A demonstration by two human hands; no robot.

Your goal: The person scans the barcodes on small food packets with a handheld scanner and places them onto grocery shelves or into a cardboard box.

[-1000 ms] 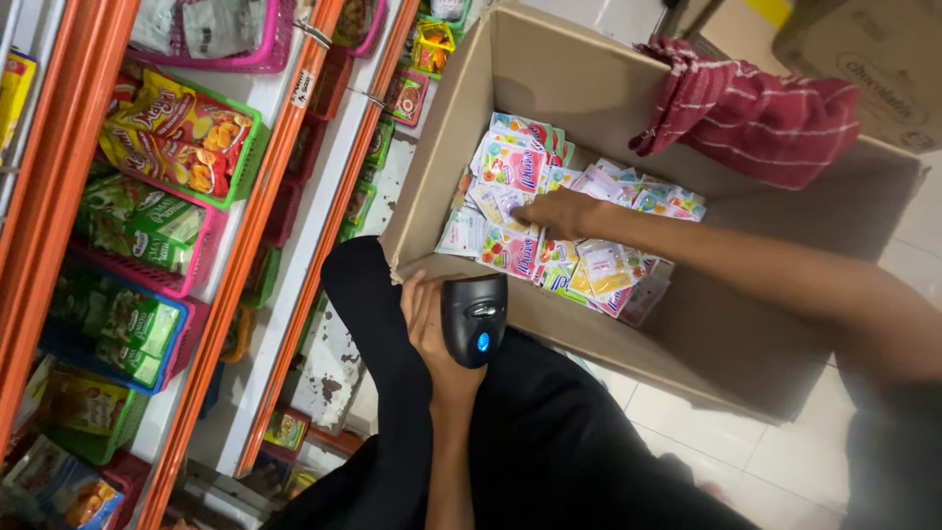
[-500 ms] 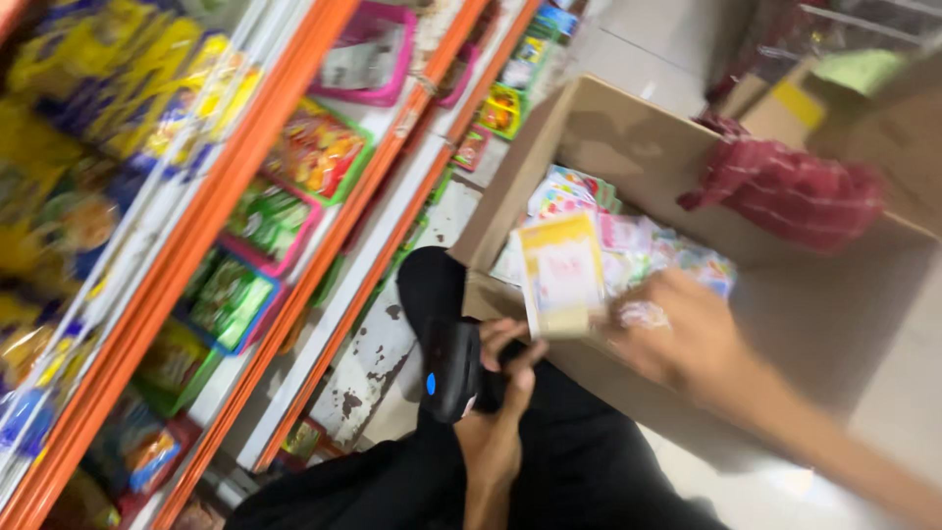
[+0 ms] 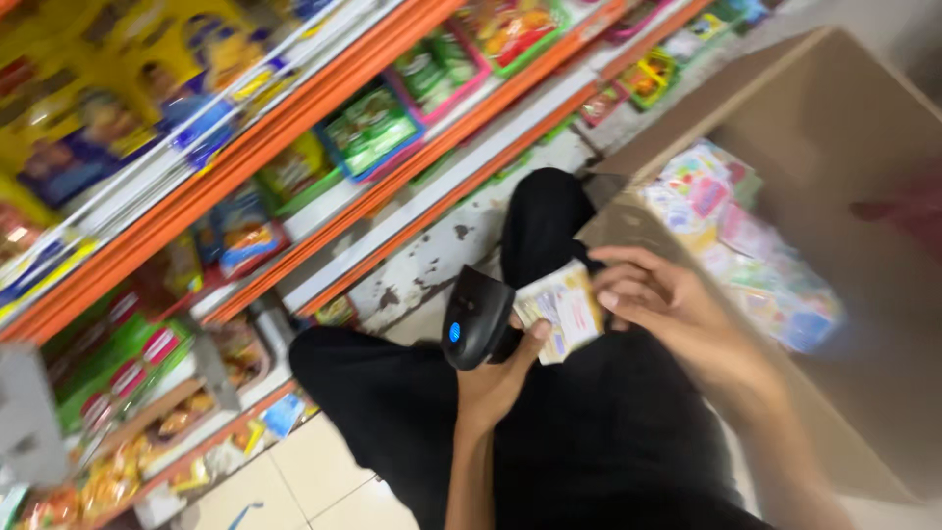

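1. Left hand [image 3: 496,378] is wrapped shut around a black handheld barcode scanner [image 3: 474,316], with its little blue light facing up at the camera. The thumb reaches over and touches the edge of the packet.
2. Right hand [image 3: 659,299] has its fingers curled round a small yellow and white packet [image 3: 561,310], holding it right up against the scanner's head, over the lap.
3. Progress-wise, I'd say it's early: one packet is out and at the scanner, while a heap of similar pastel packets [image 3: 741,245] sits in the cardboard box [image 3: 834,108] to the right. Nothing in view looks like a finished pile, so can't say how many are done.
4. The person is sitting on the tiled floor [image 3: 324,481] in black trousers [image 3: 549,432], knee pointing at the shelves.
5. Orange-edged shop shelves [image 3: 324,128] run along the left, full of snack bags in green and pink trays. It's all a bit motion-blurred, so finer details are hard to make out.
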